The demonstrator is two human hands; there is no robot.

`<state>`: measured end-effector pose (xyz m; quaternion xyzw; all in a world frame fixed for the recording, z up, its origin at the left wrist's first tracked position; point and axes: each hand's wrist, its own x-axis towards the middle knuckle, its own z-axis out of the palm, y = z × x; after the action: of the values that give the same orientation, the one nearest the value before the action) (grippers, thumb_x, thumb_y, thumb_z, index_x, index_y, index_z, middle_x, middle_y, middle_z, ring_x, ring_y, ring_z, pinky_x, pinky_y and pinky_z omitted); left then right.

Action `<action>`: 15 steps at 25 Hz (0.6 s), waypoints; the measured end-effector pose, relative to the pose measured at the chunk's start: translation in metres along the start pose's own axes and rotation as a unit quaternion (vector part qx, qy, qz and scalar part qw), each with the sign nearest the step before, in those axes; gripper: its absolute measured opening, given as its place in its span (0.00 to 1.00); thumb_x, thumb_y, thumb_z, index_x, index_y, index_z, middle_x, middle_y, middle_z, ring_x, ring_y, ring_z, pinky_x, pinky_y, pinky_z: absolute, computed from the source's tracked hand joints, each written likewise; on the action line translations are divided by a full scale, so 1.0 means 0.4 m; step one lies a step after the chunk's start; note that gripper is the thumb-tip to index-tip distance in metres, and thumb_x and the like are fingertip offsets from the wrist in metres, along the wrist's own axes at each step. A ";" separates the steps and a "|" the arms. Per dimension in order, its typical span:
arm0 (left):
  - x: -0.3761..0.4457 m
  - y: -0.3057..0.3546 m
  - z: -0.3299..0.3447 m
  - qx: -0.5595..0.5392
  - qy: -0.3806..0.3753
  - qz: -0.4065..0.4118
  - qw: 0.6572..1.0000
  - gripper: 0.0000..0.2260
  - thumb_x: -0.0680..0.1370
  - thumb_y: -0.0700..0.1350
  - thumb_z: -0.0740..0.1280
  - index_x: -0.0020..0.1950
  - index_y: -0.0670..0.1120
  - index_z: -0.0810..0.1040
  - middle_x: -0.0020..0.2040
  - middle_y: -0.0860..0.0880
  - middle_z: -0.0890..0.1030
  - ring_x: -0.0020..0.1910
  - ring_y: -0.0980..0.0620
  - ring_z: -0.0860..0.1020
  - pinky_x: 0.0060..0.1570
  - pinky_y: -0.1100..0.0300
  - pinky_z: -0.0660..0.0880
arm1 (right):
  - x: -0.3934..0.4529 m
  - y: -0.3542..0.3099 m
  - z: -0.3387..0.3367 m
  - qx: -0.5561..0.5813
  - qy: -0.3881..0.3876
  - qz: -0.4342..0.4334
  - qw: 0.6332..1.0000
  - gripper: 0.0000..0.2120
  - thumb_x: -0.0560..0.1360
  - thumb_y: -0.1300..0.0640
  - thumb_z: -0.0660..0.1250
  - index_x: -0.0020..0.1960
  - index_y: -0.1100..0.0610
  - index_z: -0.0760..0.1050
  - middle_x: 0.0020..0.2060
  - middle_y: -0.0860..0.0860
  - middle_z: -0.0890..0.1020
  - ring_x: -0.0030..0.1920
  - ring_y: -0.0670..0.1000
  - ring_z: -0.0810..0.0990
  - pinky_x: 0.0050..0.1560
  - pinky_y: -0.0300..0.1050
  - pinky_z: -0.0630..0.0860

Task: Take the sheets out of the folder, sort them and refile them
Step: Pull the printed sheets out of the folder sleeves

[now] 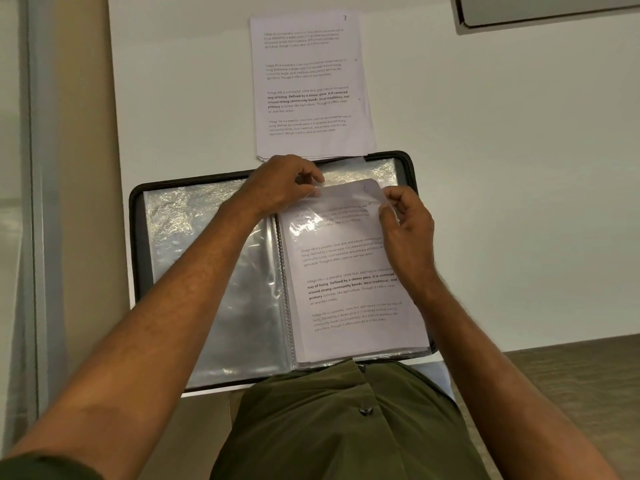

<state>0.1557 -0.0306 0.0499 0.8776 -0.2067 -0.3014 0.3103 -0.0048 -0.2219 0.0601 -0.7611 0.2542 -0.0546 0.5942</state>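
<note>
White sheet 6 (349,271) lies in the folder (207,271), both hands pinching its top: left hand (277,185), right hand (407,220).

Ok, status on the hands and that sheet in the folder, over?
Left hand pinching the sleeve's top edge; right hand gripping sheet 6 at its top right corner. Sheet partly in sleeve, folder open. Stack topped by sheet 7 beyond. Nothing blocking.

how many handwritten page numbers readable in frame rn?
2. A 7 sits at the top right corner of the stack beyond the folder. A faint 6 marks the sheet both hands hold. Sheets underneath may hide more.
</note>
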 end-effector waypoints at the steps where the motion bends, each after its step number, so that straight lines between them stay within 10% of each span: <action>1: 0.001 0.007 0.004 0.015 -0.004 0.004 1.000 0.11 0.76 0.48 0.77 0.58 0.53 0.85 0.52 0.54 0.83 0.51 0.58 0.79 0.59 0.51 0.79 | 0.000 0.002 0.000 0.001 0.000 -0.002 1.000 0.11 0.82 0.67 0.63 0.57 0.54 0.77 0.50 0.45 0.83 0.48 0.38 0.82 0.46 0.31 0.77; 11: 0.019 0.022 0.002 -0.008 0.111 -0.010 0.994 0.03 0.80 0.48 0.71 0.50 0.51 0.83 0.49 0.55 0.82 0.48 0.54 0.80 0.54 0.50 0.79 | 0.011 0.013 -0.023 -0.021 -0.045 0.016 0.999 0.12 0.81 0.63 0.66 0.62 0.52 0.75 0.54 0.46 0.82 0.52 0.42 0.82 0.47 0.34 0.79; 15: 0.042 0.037 -0.006 -0.069 0.189 -0.051 0.978 0.03 0.82 0.49 0.69 0.49 0.52 0.80 0.46 0.57 0.82 0.33 0.54 0.83 0.37 0.59 0.79 | 0.005 0.023 -0.031 -0.018 -0.066 0.054 0.996 0.12 0.83 0.60 0.66 0.65 0.52 0.73 0.55 0.43 0.82 0.51 0.41 0.84 0.45 0.36 0.82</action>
<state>0.1669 -0.0496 0.0546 0.9048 -0.0779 -0.1593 0.3872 -0.0106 -0.2351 0.0545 -0.7585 0.2563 0.0326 0.5983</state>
